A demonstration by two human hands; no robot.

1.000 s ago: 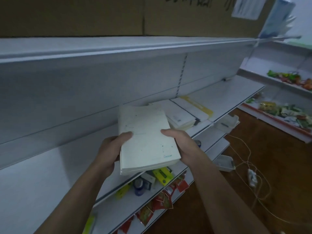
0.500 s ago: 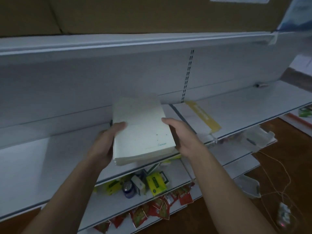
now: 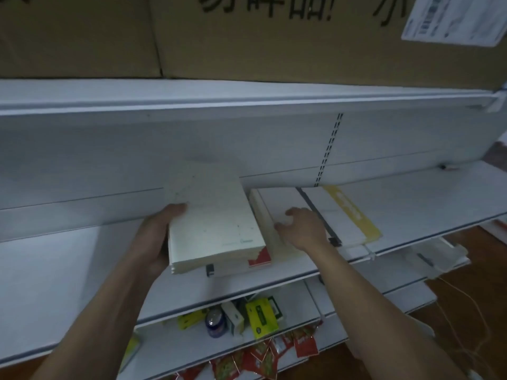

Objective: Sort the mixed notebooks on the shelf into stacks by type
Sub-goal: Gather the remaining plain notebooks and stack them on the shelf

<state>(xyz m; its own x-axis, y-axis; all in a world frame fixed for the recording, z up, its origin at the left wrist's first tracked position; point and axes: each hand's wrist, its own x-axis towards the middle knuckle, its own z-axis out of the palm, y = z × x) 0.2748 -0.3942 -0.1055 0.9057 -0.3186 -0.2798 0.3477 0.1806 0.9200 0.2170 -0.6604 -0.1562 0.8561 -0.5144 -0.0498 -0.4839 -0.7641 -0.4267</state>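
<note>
A stack of pale speckled notebooks [image 3: 214, 220] is held over the white shelf [image 3: 82, 259], with my left hand [image 3: 156, 237] gripping its left edge, thumb on the top cover. Beneath it lie a notebook with a red corner [image 3: 260, 259] and another with a dark tab [image 3: 210, 270]. My right hand [image 3: 301, 229] rests with loosely bent fingers on a white notebook stack [image 3: 277, 198] to the right. Beyond it lie a notebook with a dark elastic band [image 3: 315, 212] and one with a yellow spine [image 3: 354, 215].
Cardboard boxes [image 3: 247, 37] sit on the shelf above. The lower shelf holds yellow packets [image 3: 260, 314], a can [image 3: 215, 323] and red sachets [image 3: 274, 352]. White cables [image 3: 466, 311] trail over the brown floor at the right.
My right hand let go of the speckled stack and moved right onto the white stack. My left hand alone now holds the speckled stack, lowered over the shelf.
</note>
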